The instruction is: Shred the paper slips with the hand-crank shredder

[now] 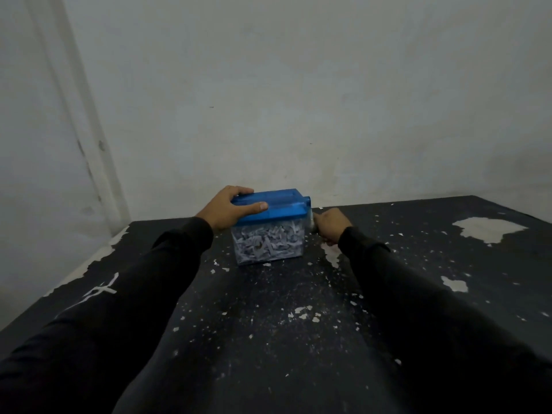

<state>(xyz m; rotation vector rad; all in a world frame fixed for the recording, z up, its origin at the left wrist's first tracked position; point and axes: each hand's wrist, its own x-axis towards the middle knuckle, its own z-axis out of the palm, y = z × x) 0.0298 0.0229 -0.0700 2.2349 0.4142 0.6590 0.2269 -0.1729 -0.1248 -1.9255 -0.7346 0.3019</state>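
Flaking black table meets pale wall; shredder on it.

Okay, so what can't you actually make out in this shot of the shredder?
Head view only:
- Crank handle: hidden inside the right hand, and blurred.
- Feed slot on the blue lid: partly covered by the left hand; whether a slip is in it cannot be told.
- Unshredded paper slips: none visible.

You had no readable text in view; only a white, cross-like mark showed on your black left sleeve.
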